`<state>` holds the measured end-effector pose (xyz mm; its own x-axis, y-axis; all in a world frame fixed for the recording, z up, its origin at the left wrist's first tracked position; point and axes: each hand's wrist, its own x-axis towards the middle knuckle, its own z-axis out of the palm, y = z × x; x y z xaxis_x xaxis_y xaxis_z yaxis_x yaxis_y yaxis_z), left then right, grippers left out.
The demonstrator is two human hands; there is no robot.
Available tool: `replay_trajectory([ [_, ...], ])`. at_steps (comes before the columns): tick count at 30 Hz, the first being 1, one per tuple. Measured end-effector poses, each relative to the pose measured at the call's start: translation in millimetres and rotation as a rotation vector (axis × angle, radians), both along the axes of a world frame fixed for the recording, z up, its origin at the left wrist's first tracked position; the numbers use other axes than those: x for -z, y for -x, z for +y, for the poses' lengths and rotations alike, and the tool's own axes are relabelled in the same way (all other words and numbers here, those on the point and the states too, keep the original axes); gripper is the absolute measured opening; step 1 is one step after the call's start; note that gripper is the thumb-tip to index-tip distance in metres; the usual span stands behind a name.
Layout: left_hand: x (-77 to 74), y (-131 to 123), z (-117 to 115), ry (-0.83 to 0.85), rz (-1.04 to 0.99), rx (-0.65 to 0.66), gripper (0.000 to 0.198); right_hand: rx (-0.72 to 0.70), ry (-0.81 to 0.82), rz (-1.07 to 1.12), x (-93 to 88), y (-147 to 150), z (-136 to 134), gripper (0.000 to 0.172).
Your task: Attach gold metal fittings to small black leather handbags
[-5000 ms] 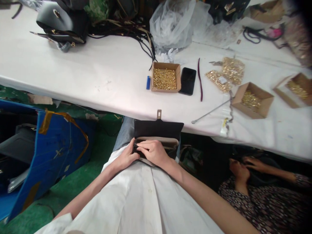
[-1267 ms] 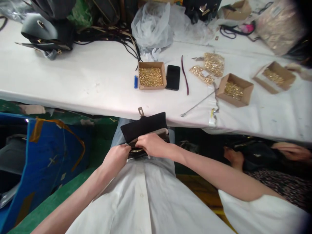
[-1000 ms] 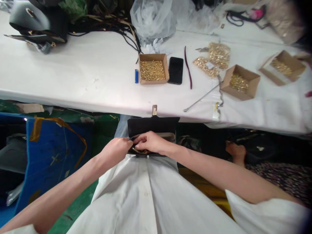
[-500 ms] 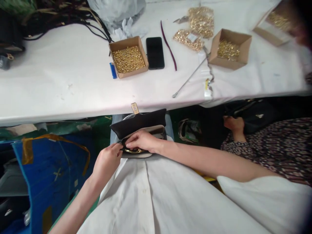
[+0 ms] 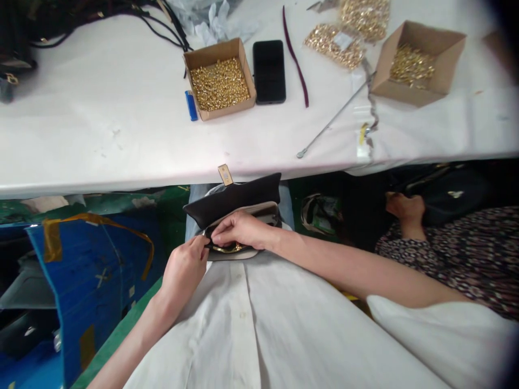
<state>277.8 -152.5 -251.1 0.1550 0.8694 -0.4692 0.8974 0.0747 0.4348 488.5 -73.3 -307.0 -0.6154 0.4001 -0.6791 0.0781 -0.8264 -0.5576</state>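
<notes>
A small black handbag (image 5: 237, 199) rests on my lap below the table edge, its flap raised and a gold clasp tab (image 5: 224, 174) sticking up. My right hand (image 5: 239, 229) curls over the bag's open mouth, fingers closed on its front edge. My left hand (image 5: 184, 266) pinches the bag's left corner. A gold chain or ring (image 5: 227, 249) shows just under my right fingers.
On the white table (image 5: 101, 135) stand a cardboard box of gold fittings (image 5: 219, 80), a blue lighter (image 5: 190, 105), a black phone (image 5: 268, 71), a metal rod (image 5: 332, 118) and another box (image 5: 417, 62). A blue crate (image 5: 73, 281) is at left. Another person's hand (image 5: 403, 206) is at right.
The view has tipped down and closer to the table. Both hands stay on the bag; my left hand has shifted slightly lower at the bag's left corner.
</notes>
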Motion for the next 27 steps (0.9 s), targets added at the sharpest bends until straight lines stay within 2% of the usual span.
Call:
replay_trajectory([
  [5,0.5,-2,-7,0.015,0.009,-0.065,0.019,0.023,-0.050,-0.033,3.4,6,-8,0.018],
  [9,3.7,-2,-12,0.005,-0.014,-0.200,0.044,0.063,-0.027,-0.011,2.0,8,-13,0.022],
  [11,5.7,-2,-12,0.000,-0.041,-0.226,0.059,0.064,-0.037,0.003,1.0,7,-13,0.027],
  [18,7.1,-1,-16,-0.059,-0.009,-0.155,0.078,-0.016,-0.078,0.014,-1.4,0,-8,0.033],
  [27,10.7,-3,-22,-0.043,-0.049,-0.134,0.075,-0.076,-0.088,-0.007,-2.1,8,-9,0.010],
])
